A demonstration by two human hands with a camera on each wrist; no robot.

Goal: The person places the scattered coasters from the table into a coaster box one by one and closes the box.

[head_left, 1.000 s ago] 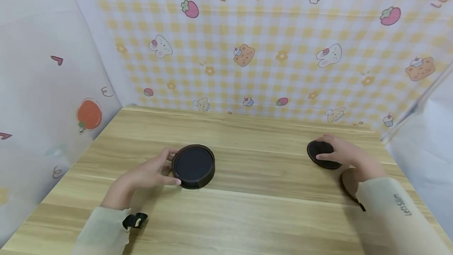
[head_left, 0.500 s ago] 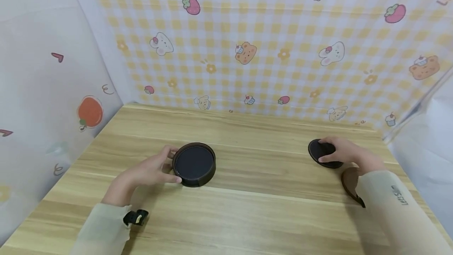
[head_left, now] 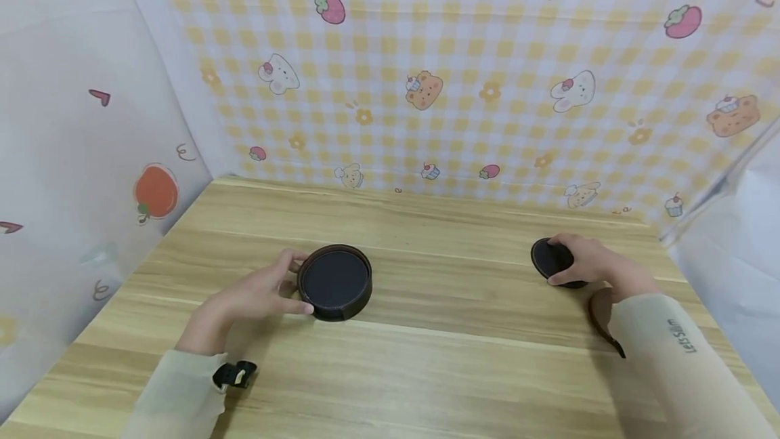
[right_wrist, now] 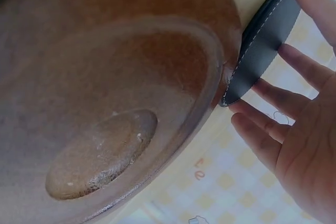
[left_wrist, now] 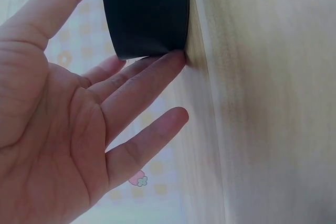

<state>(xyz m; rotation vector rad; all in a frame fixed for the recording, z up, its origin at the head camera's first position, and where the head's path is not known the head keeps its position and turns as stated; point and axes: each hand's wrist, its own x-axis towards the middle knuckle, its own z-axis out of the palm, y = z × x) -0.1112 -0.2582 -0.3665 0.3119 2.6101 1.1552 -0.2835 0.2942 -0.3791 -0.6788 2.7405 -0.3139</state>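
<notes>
A round black coaster holder [head_left: 355,305] stands on the table left of centre, with a dark disc [head_left: 335,279] inside its rim. My left hand [head_left: 262,293] holds its left side, thumb at the near wall and fingers at the far one. In the left wrist view, fingertips touch the lower edge of the black wall [left_wrist: 147,14]. Over at the right, my right hand [head_left: 586,263] grips a black round coaster [head_left: 550,259] between thumb and fingers. White stitching runs along the coaster's edge [right_wrist: 262,51] in the right wrist view.
A brown round piece [head_left: 601,310] with a dark curved edge lies under the right forearm. It fills much of the right wrist view, showing raised oval outlines. Patterned cloth [head_left: 451,87] hangs behind the wooden table [head_left: 426,378]. A black band [head_left: 234,374] is at the left cuff.
My right thumb has slid from over the coaster's face to its near edge, and the right forearm has shifted slightly left. The left hand keeps its hold on the holder.
</notes>
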